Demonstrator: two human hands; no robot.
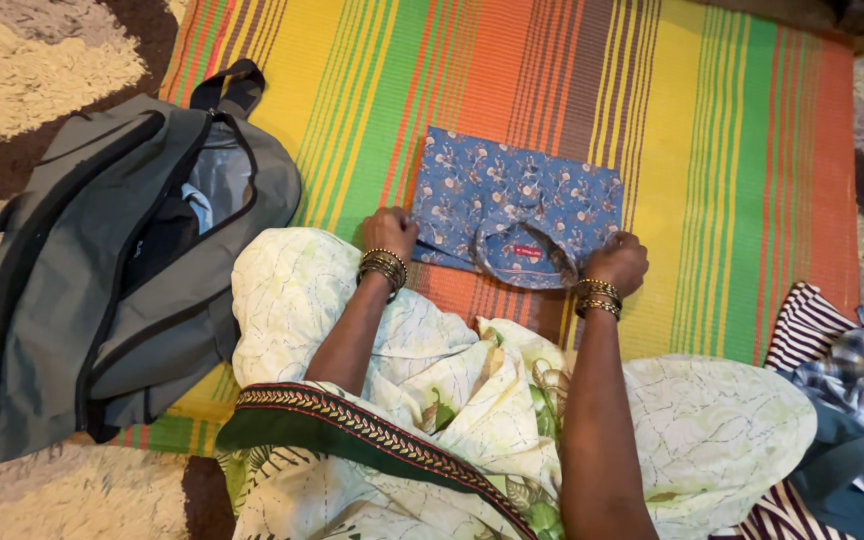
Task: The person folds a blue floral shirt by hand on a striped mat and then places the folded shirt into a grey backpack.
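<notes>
On the striped mat [712,150], seen from the head camera, a blue floral cloth bag [517,200] lies flat, its looped handles turned toward the person. Both hands rest on its near edge. The left hand [390,232] presses on the bag's near left corner, its fingers curled down onto the fabric; whether they pinch the cloth or only press it I cannot tell. The right hand [617,262] sits at the near right corner, its fingers bent onto the edge in the same way, their grip equally unclear. Gold bangles [384,266] circle both wrists. A grey backpack [102,270] lies open to the left, partly on the mat and partly on the shaggy rug [22,70]. Striped and checked clothes [842,350] are heaped at the right, beside the person's knee.
</notes>
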